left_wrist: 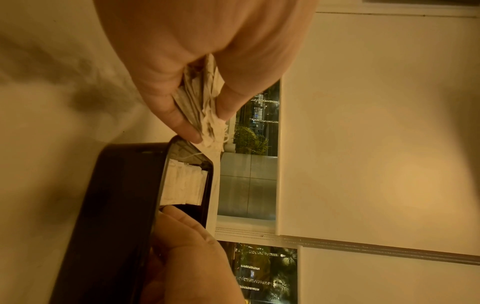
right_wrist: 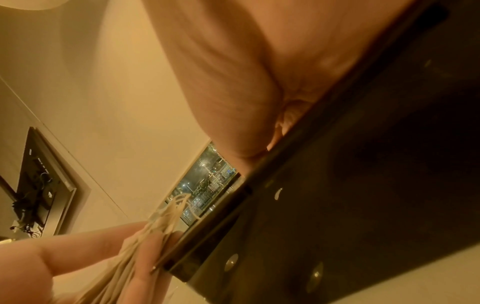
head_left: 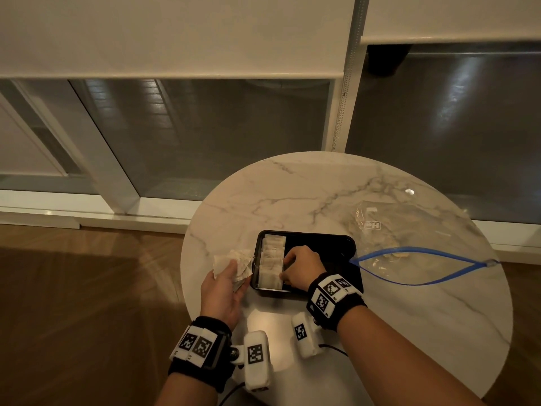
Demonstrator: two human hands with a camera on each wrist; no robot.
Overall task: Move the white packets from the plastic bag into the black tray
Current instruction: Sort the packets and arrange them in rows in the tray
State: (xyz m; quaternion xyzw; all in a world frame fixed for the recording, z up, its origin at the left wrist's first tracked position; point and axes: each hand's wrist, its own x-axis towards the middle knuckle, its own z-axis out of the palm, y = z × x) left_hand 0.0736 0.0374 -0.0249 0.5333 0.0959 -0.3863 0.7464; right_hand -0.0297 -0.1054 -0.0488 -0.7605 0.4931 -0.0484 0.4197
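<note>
A black tray (head_left: pixel 322 238) sits near the front of the round marble table (head_left: pixel 292 189). Along its left side lies a row of white packets (head_left: pixel 270 259), also seen in the left wrist view (left_wrist: pixel 182 185). My left hand (head_left: pixel 234 268) holds a bunch of white packets (head_left: pixel 234 259) just left of the tray, pinched between thumb and fingers (left_wrist: pixel 179 115). My right hand (head_left: pixel 285 266) is inside the tray with curled fingers against the row's right edge; whether it pinches a packet is hidden. The clear plastic bag (head_left: pixel 415 230) with a blue zip lies open to the tray's right.
The table's left edge runs just beside my left hand, with wooden floor (head_left: pixel 87 288) below. A window wall (head_left: pixel 205 127) stands behind the table. Bare marble shows beyond the tray and at the front right.
</note>
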